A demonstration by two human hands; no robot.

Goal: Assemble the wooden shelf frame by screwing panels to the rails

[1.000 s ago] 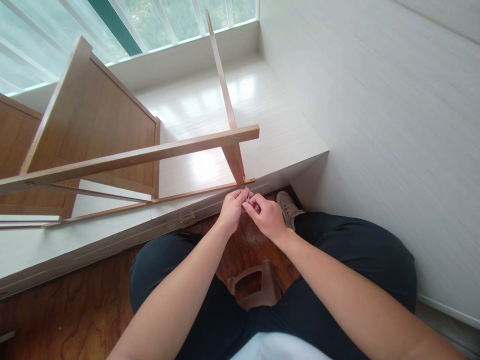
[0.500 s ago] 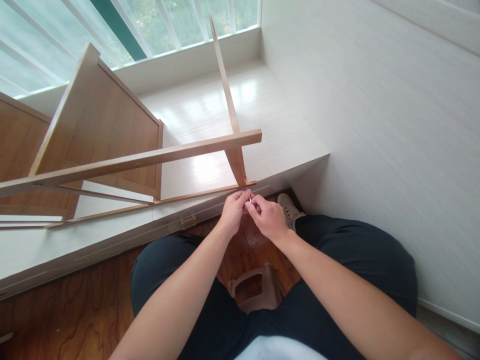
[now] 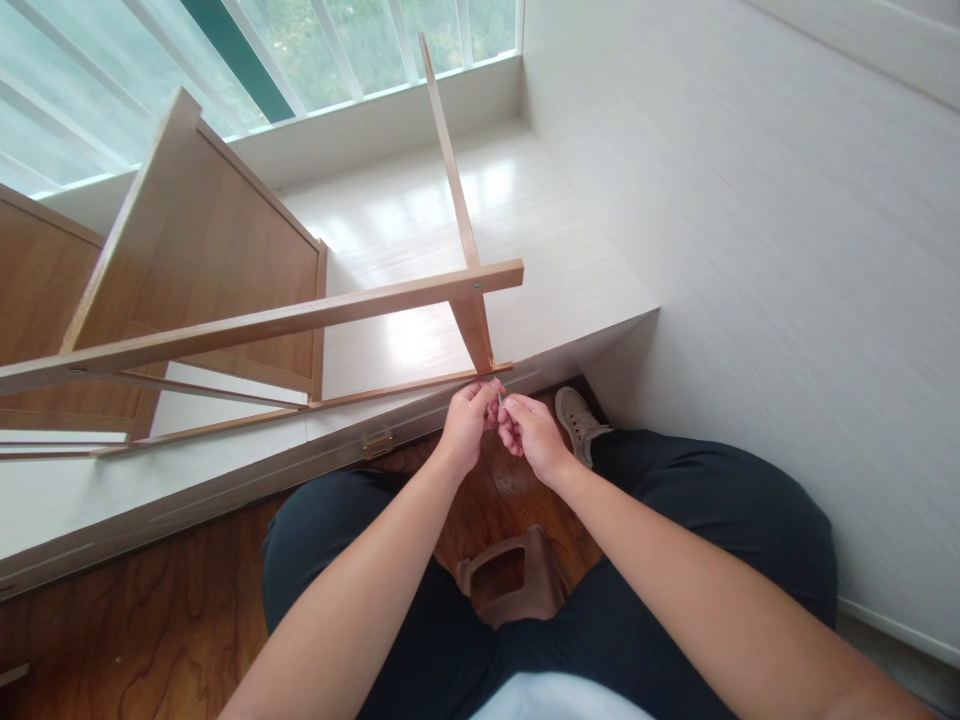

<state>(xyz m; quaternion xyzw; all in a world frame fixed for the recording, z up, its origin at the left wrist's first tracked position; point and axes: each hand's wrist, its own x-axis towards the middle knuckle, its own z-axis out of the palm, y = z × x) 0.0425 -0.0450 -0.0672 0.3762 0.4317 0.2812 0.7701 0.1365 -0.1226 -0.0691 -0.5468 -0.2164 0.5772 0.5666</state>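
A wooden furniture frame (image 3: 300,318) lies tipped on a white raised platform (image 3: 547,270), its slats meeting at a corner near the platform's front edge. My left hand (image 3: 466,420) and my right hand (image 3: 529,432) are together just below that corner. Both pinch a small thin metal piece (image 3: 500,397), perhaps a screw or hex key, pointing up at the lower slat (image 3: 390,388). A silver screw head (image 3: 472,286) shows in the upper slat.
A white wall (image 3: 750,250) stands close on the right. Windows run along the back. I sit on a brown plastic stool (image 3: 510,575) over a wooden floor (image 3: 135,610), one shoe (image 3: 577,418) beside the platform. A brass hinge (image 3: 377,440) is on the platform's front.
My right hand has turned and drawn back slightly from the left, fingers now pinching the metal piece from the right. The frame has stayed put.
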